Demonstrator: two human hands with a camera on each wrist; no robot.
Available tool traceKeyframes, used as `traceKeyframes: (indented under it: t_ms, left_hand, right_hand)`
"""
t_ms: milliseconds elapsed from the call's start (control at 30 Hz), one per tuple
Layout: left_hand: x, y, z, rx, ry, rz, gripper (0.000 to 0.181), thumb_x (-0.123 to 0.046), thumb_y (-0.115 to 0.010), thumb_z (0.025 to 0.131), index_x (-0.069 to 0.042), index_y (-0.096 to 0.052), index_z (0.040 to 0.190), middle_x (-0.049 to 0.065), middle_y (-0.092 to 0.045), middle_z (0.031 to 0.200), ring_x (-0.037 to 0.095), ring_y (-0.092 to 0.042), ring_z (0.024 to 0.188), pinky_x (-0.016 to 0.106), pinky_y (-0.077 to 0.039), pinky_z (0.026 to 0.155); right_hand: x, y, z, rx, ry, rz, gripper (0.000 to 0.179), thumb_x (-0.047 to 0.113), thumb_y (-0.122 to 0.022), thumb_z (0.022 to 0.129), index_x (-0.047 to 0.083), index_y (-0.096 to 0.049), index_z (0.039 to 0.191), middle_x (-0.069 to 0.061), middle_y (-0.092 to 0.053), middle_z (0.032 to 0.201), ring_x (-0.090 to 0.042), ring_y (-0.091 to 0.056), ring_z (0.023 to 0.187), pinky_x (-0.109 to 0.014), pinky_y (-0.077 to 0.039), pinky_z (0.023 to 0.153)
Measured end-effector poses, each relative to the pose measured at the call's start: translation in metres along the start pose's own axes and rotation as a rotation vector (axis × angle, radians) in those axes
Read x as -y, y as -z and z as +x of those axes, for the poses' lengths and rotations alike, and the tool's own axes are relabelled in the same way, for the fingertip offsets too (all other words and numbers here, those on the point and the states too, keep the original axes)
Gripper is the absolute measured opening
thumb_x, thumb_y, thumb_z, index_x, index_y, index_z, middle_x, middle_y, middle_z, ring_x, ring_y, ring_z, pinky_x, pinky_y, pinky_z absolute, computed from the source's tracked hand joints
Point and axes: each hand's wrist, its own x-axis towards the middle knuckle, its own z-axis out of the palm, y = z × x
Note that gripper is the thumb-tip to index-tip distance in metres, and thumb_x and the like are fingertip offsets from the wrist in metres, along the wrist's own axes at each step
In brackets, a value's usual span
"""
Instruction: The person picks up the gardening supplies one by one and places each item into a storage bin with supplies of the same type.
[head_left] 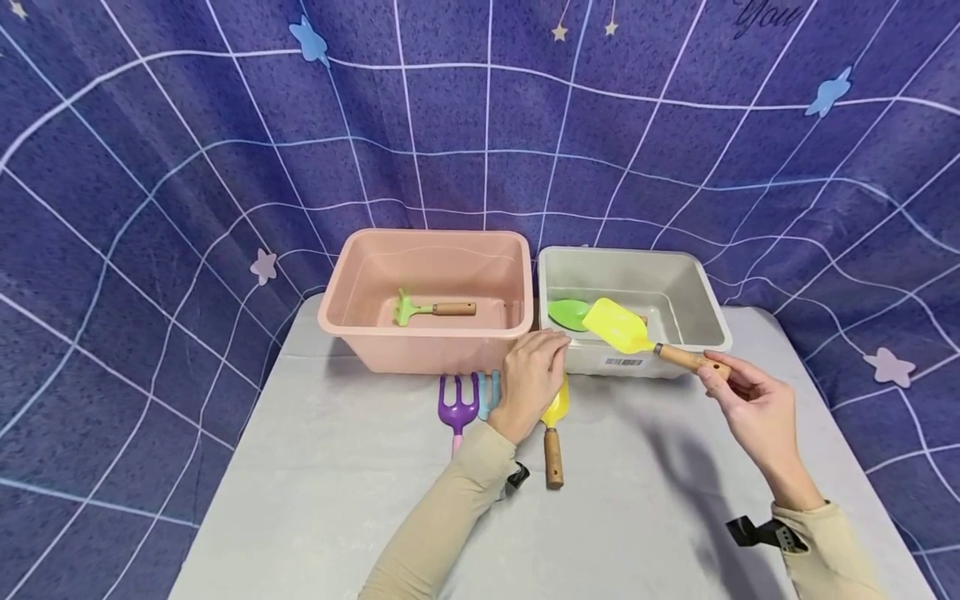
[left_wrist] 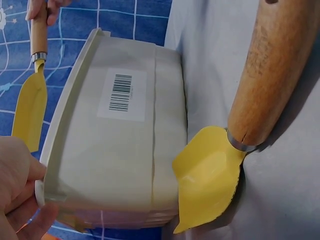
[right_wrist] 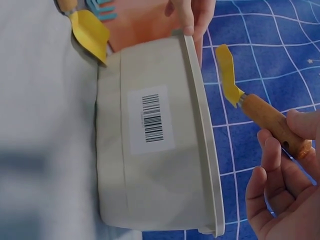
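In my right hand [head_left: 753, 408] is the wooden handle of a yellow hand shovel [head_left: 618, 325], gripped near its end. Its blade is over the grey bin [head_left: 637, 362], above the front rim. At that bin's front left corner, my left hand [head_left: 532, 375] pinches the rim between thumb and fingers. Inside the grey bin lies a green trowel [head_left: 567, 314], its handle mostly hidden behind the yellow blade. On the table below my left hand rests a second yellow trowel [left_wrist: 207, 177] with a wooden handle [head_left: 553, 458], pointed blade toward the bins.
A pink bin [head_left: 427, 354] stands left of the grey one, holding a small green rake [head_left: 405, 310]. In front of it lie a purple fork [head_left: 458, 412] and a blue fork [head_left: 487, 393], partly covered by my left arm. A blue curtain [head_left: 450, 108] hangs behind.
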Motion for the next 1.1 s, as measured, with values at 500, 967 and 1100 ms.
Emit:
traceKeyframes:
  t_ms: [500,967,1100]
  left_hand:
    - [0.002,-0.002,-0.001,-0.023,-0.011,-0.012,0.014,-0.017,-0.074,0.099,-0.017,-0.085,0.107,-0.004,-0.083,0.111,0.017,-0.076,0.113,0.030,-0.060,0.102]
    - [0.001,-0.003,-0.002,-0.006,0.010,-0.016,0.014,-0.018,-0.073,0.100,-0.018,-0.085,0.109,-0.004,-0.082,0.113,0.017,-0.075,0.114,0.031,-0.061,0.102]
    - [0.001,-0.003,-0.002,-0.005,0.014,-0.023,0.014,-0.017,-0.073,0.100,-0.017,-0.085,0.109,-0.004,-0.082,0.113,0.018,-0.075,0.114,0.031,-0.060,0.103]
  right_hand:
    - [0.001,-0.001,0.015,0.030,0.020,-0.028,0.032,0.008,-0.079,0.095,-0.004,-0.075,0.125,0.028,-0.073,0.077,0.008,-0.067,0.064,-0.010,-0.048,0.053]
    - [-0.004,0.000,0.029,0.075,0.021,-0.018,0.035,0.006,-0.077,0.096,-0.007,-0.073,0.128,0.030,-0.074,0.081,0.009,-0.068,0.066,-0.010,-0.046,0.052]
    - [0.000,0.000,0.033,0.076,0.041,-0.005,0.032,0.005,-0.077,0.096,-0.002,-0.076,0.126,0.029,-0.074,0.080,0.009,-0.068,0.066,-0.009,-0.049,0.054]
